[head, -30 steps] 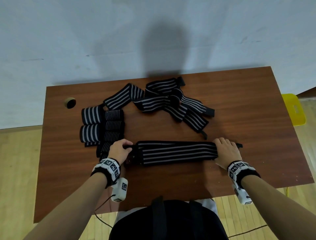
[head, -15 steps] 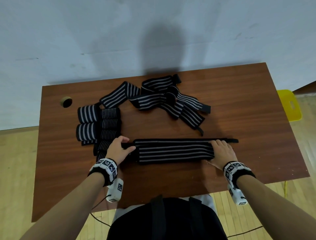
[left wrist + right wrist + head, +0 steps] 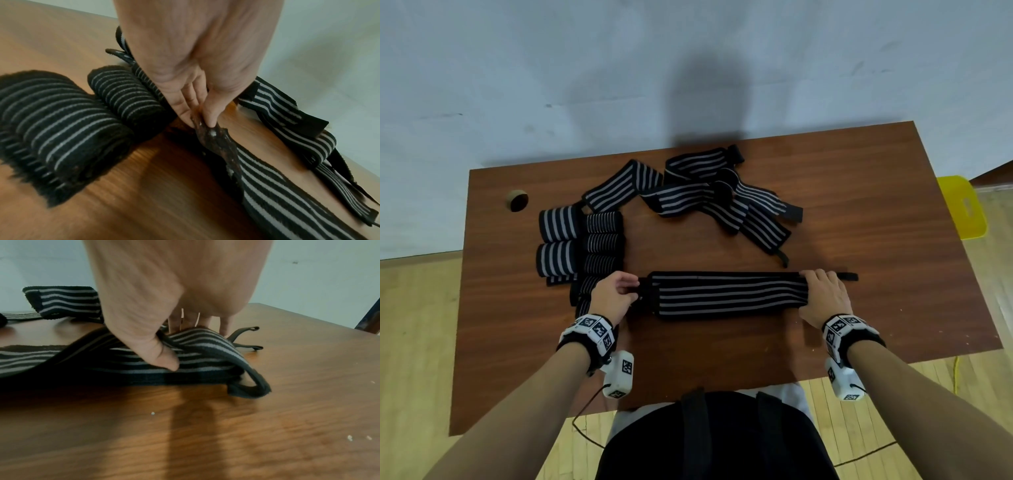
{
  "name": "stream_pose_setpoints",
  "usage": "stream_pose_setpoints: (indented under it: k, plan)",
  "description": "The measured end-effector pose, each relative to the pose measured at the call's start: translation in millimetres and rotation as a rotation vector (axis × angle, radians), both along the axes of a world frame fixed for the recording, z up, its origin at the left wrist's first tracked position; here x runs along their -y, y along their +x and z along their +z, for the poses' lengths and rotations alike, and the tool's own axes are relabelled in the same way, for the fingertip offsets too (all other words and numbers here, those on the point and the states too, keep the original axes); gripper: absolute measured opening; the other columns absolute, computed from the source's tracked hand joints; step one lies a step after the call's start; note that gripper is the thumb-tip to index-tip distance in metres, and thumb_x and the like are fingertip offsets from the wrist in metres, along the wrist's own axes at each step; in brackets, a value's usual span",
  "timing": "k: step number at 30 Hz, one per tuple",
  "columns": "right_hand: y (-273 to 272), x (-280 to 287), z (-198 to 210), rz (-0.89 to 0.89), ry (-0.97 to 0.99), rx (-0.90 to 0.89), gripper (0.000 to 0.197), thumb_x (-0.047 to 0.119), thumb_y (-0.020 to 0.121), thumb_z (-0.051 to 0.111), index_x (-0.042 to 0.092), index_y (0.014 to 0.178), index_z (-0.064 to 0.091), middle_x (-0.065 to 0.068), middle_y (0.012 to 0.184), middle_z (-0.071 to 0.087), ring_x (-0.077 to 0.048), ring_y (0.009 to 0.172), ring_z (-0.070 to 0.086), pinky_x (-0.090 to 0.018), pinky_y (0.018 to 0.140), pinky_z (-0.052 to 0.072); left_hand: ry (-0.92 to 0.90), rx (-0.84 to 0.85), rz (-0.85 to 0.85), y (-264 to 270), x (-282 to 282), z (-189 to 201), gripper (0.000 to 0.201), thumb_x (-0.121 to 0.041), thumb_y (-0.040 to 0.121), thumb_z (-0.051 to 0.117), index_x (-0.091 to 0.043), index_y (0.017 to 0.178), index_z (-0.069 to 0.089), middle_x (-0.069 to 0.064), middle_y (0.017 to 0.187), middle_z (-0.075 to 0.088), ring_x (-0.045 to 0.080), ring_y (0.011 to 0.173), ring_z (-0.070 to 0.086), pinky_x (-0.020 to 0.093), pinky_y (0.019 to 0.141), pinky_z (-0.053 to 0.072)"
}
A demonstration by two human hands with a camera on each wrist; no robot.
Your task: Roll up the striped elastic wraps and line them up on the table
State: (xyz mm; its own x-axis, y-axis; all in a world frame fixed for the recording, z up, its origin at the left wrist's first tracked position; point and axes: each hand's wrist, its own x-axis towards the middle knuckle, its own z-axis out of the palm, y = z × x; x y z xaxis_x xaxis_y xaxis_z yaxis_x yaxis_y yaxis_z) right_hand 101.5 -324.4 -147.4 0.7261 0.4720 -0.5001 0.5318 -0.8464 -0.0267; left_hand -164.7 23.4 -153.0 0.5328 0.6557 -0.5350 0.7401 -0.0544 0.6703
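Hands still pinch the flat wrap's ends, unmoved since earlier.

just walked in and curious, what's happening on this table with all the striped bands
A person is laying one striped wrap flat across the near side of the table. The left hand pinches its left end and the right hand grips the right end. It is not rolled yet. Finished rolls sit lined up to the left, and a loose pile of wraps waits behind.
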Motion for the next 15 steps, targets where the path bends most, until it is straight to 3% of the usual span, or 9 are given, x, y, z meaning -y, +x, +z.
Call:
stream_pose_setpoints:
  k: [3, 7, 10, 13, 15]
  plan:
    - [8.2, 2.4, 8.8, 0.053, -0.014, -0.077, 0.081, 0.039, 0.076, 0.078, 0.024, 0.147, 0.043, 0.001, 0.137, 0.051, -0.024, 0.131, 0.040, -0.040, 0.112, 0.040, 0.015, -0.066, -0.094, -0.4, -1.9, 1.2, 0.033, 0.007, 0.088, 0.071, -0.019, 0.108, 0.069, -0.002, 0.107, 0.074, 0.017, 0.110, 0.064, 0.024, 0.090, 0.051]
    - [13.3, 12.3, 21.4, 0.083, -0.059, -0.266, 0.109, 0.075, 0.063, 0.081, 0.027, 0.152, 0.038, 0.001, 0.144, 0.049, -0.023, 0.135, 0.042, -0.041, 0.110, 0.043, 0.088, -0.122, -0.167, -1.4, 0.2, -0.6, 0.029, 0.004, 0.091, 0.068, -0.018, 0.108, 0.074, -0.001, 0.115, 0.073, 0.018, 0.116, 0.062, 0.035, 0.105, 0.049]
    - [7.6, 15.6, 29.0, -0.002, -0.026, -0.380, 0.110, 0.079, 0.068, 0.075, 0.026, 0.155, 0.032, -0.005, 0.144, 0.046, -0.026, 0.133, 0.045, -0.042, 0.110, 0.043, 0.110, -0.123, -0.168, -1.1, 1.2, -2.3, 0.028, 0.005, 0.092, 0.065, -0.018, 0.107, 0.073, 0.000, 0.116, 0.073, 0.020, 0.120, 0.062, 0.034, 0.106, 0.047]
    - [12.0, 20.1, 22.7, -0.154, 0.044, -0.468, 0.098, 0.083, 0.076, 0.065, 0.031, 0.154, 0.037, -0.008, 0.145, 0.044, -0.031, 0.131, 0.050, -0.045, 0.109, 0.045, 0.140, -0.142, -0.198, 2.2, 1.3, -1.7, 0.030, 0.006, 0.094, 0.061, -0.019, 0.107, 0.073, 0.001, 0.120, 0.072, 0.022, 0.123, 0.061, 0.034, 0.105, 0.047]
    - [18.8, 25.4, 19.5, -0.209, 0.021, -0.504, 0.081, 0.067, 0.080, 0.073, 0.034, 0.148, 0.044, -0.005, 0.145, 0.048, -0.030, 0.126, 0.055, -0.043, 0.104, 0.049, 0.157, -0.168, -0.222, 4.0, 2.1, -1.6, 0.031, 0.005, 0.095, 0.059, -0.019, 0.107, 0.073, 0.004, 0.124, 0.070, 0.023, 0.125, 0.059, 0.034, 0.104, 0.047]
